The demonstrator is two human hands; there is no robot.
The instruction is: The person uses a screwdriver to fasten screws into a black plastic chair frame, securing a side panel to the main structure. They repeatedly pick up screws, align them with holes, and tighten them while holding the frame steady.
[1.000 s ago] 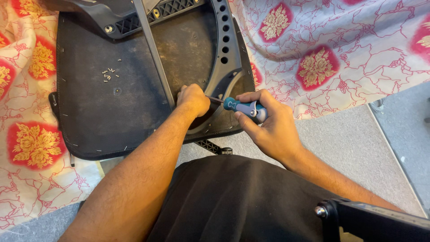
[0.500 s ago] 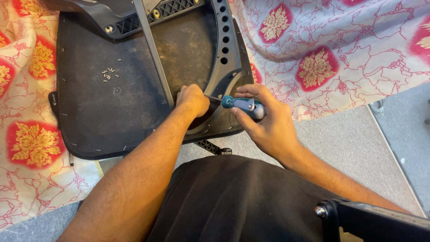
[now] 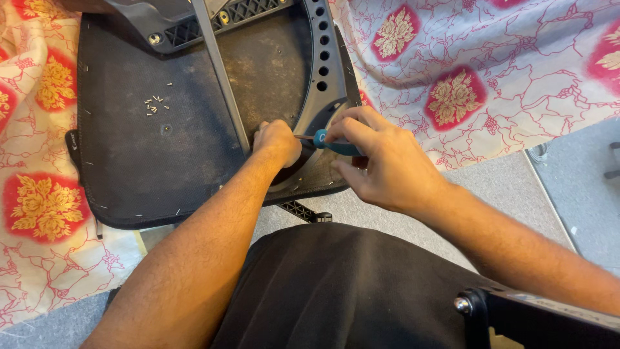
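Fingers of right hand (image 3: 381, 161) grip teal screwdriver (image 3: 332, 143); left hand (image 3: 278, 142) fisted on dusty black seat base (image 3: 161, 161)

floor: grey carpet (image 3: 504, 194) | cover: red-and-white floral cloth (image 3: 491, 71)

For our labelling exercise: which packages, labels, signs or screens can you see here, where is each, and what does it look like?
Small fabric tag: on the left edge of the black seat pad, dark rectangle with pale marking, too small to read.
No packages, signs or screens in view.
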